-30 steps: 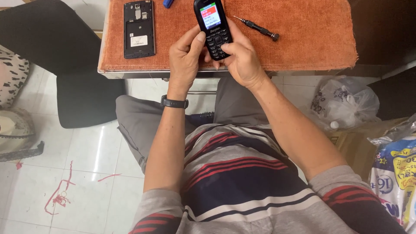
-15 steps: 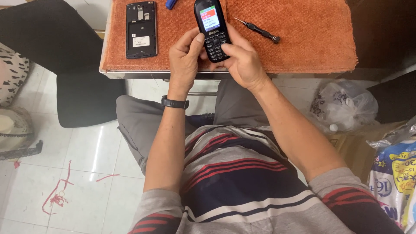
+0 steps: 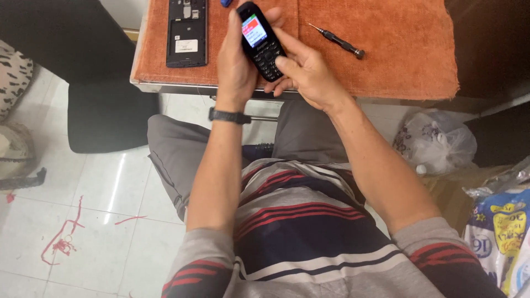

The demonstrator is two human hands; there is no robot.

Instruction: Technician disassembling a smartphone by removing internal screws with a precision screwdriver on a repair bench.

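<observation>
A small black keypad phone (image 3: 260, 41) with a lit screen is held over the near edge of an orange cloth (image 3: 403, 55) on a table. My left hand (image 3: 234, 69) grips the phone from its left side and back. My right hand (image 3: 303, 72) holds it from the right, thumb resting on the keypad. A dark band is on my left wrist (image 3: 229, 116). The phone is tilted, its top leaning left.
An opened black phone body (image 3: 186, 33) lies on the cloth at the left. A small screwdriver (image 3: 338, 41) lies to the right. A blue item (image 3: 226, 3) peeks at the top edge. A plastic bag (image 3: 436, 140) and colourful sacks (image 3: 499, 237) sit on the floor at right.
The phone has tilted so its top leans left, and both hands have shifted slightly with it. My right thumb now rests lower on the keypad.
</observation>
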